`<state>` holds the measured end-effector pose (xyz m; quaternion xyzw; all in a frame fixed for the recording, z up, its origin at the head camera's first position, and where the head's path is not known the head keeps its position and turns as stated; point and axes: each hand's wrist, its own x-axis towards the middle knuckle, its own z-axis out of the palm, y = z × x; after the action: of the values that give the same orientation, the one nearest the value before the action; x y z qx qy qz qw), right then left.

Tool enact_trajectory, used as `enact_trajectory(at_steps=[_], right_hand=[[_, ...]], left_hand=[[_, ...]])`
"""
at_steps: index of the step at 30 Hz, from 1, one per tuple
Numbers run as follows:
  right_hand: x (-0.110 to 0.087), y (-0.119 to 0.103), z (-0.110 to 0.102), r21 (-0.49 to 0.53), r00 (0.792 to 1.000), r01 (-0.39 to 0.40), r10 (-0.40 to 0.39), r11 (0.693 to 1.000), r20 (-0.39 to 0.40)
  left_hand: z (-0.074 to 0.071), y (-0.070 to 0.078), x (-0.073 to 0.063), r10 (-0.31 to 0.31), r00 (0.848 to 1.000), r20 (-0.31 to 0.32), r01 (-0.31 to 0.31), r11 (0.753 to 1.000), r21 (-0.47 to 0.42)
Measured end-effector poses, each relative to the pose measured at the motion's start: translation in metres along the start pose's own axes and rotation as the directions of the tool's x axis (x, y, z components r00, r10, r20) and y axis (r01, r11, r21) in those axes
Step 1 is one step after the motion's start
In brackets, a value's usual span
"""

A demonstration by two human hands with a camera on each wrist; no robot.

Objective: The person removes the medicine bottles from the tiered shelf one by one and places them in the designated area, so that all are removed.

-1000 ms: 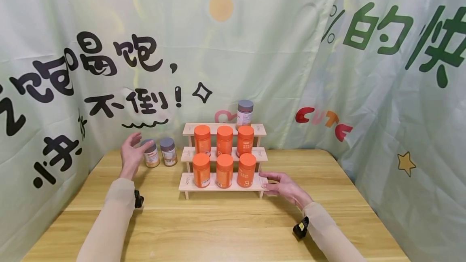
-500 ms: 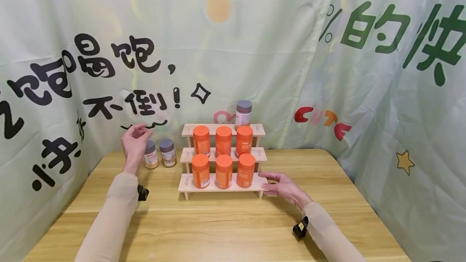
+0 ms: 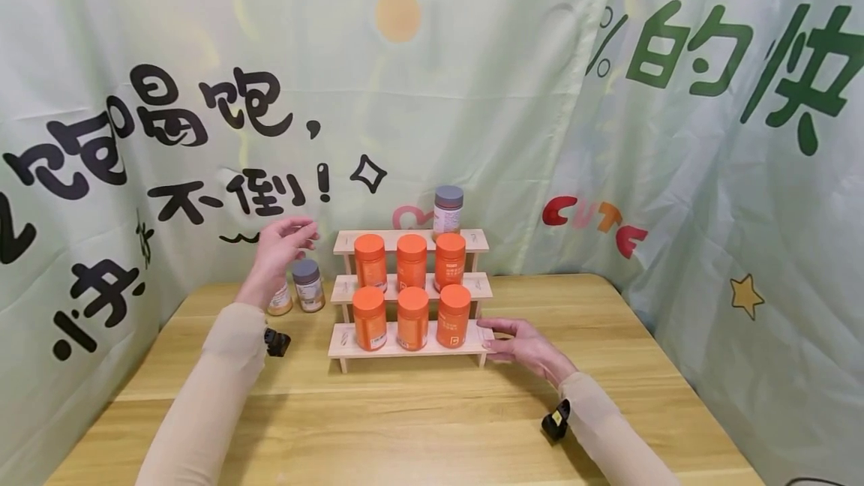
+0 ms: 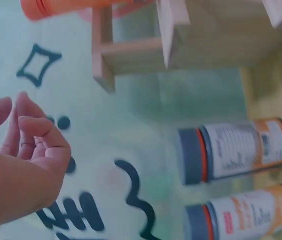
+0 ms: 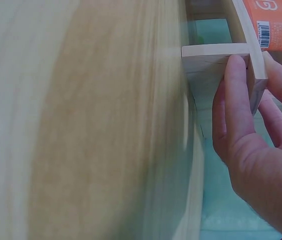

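Long beige sleeves (image 3: 209, 388), small black wrist devices (image 3: 277, 342), the right one (image 3: 556, 421) marked yellow

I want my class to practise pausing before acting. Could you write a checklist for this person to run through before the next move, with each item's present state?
1. Rack held: ok; the right hand grips its bottom right end.
2. Orange jars upright: ok; three on each of the two lower shelves.
3. Grey-lidded jars on the table upright: ok; two stand left of the rack.
4. Left hand gripping a jar: not ok; it holds nothing.
5. Jar lids tight: cannot tell.
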<state>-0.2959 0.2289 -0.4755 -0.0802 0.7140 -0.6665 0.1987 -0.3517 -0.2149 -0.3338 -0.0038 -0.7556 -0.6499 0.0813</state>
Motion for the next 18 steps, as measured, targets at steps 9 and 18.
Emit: enact_trajectory(at_steps=[9, 18], right_hand=[[0.002, 0.001, -0.001, -0.009, 1.000, 0.011, -0.010, 1.000, 0.007], [0.001, 0.005, 0.000, -0.002, 1.000, 0.008, -0.008, 1.000, -0.012]], left_hand=[[0.038, 0.016, 0.002, -0.016, 0.998, -0.068, 0.017, 1.000, 0.024], [0.070, 0.034, 0.009, 0.083, 0.992, -0.094, -0.092, 0.991, -0.096]])
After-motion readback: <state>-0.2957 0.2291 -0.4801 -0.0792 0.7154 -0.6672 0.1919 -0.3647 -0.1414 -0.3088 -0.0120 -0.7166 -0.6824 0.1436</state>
